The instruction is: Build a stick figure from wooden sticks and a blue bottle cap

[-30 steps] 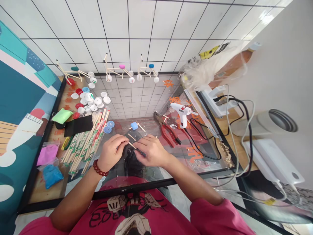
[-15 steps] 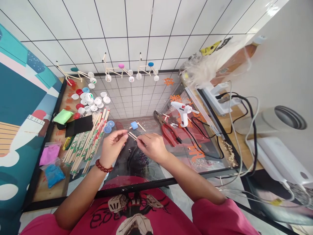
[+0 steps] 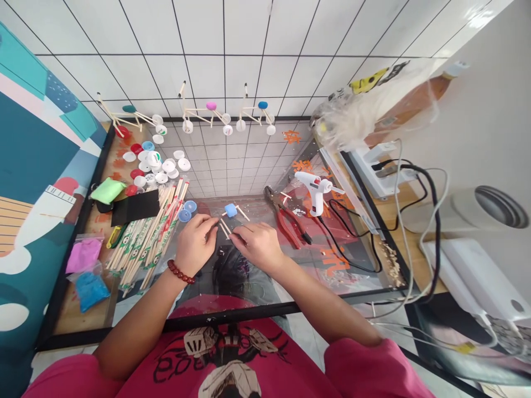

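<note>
Right hand (image 3: 260, 246): is pinching the near ends of two short sticks (image 3: 225, 229) between thumb and fingertips, the other fingers folding in.
Left hand (image 3: 194, 246): is curling at the far ends of the sticks, thumb and forefinger slightly parted; whether they are touching the wood is too small to tell.
Short sticks: are slanting side by side in the gap between the hands.
Blue block (image 3: 230, 210): is resting just beyond the fingers, thin wood poking out on its left and right.
Possible slip: such thin sticks are offering little to grip, so a loose pinch could let one twist or drop.
Possible knock: the block is sitting so near the hands that a forward push could shift it.
Possible snag: the white glue gun (image 3: 317, 190) is resting to the right, its black cord (image 3: 330, 238) looping near the right forearm; an arm catching it could drag the gun.
Glass tabletop (image 3: 257, 296): is reflecting wall and shirt. Red-handled pliers (image 3: 286, 228) are lying between right hand and gun; to the left, blue caps (image 3: 187, 211), paper-wrapped sticks (image 3: 145, 246), a black sheet (image 3: 135, 208) and a heap of bottle caps (image 3: 161, 177) are spreading out.
Far edge: three little stick models (image 3: 187, 127) are standing in a row.
Room: a white tiled wall (image 3: 240, 33) is rising beyond; at the far right, a bottle (image 3: 418, 105) is leaning in clear plastic.
</note>
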`<state>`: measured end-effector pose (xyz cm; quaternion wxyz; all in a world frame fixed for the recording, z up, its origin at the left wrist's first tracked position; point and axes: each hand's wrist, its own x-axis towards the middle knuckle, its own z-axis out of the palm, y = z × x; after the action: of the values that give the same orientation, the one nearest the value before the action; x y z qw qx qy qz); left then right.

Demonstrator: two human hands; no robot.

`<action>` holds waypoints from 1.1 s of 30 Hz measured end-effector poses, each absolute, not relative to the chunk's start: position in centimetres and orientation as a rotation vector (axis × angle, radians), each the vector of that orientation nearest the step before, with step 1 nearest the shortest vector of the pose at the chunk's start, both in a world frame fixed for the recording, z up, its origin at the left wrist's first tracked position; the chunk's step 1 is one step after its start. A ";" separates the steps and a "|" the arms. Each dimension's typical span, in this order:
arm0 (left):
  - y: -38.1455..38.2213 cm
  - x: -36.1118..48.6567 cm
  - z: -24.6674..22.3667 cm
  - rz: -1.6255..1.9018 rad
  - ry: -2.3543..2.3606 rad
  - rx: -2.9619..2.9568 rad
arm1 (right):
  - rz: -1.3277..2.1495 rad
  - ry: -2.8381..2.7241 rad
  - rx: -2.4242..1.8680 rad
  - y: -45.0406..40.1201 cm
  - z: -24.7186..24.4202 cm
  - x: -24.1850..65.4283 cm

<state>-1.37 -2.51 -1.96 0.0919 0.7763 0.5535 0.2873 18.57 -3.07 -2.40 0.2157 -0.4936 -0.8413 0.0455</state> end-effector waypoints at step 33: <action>-3.6 -1.7 -1.9 0.767 1.482 2.557 | 0.075 -2.514 -0.889 -3.6 -2.7 18.8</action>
<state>-1.71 -3.56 -1.95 0.0440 0.8367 0.4849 0.2508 18.76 -3.56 -2.74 0.2349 -0.3241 -0.9160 0.0273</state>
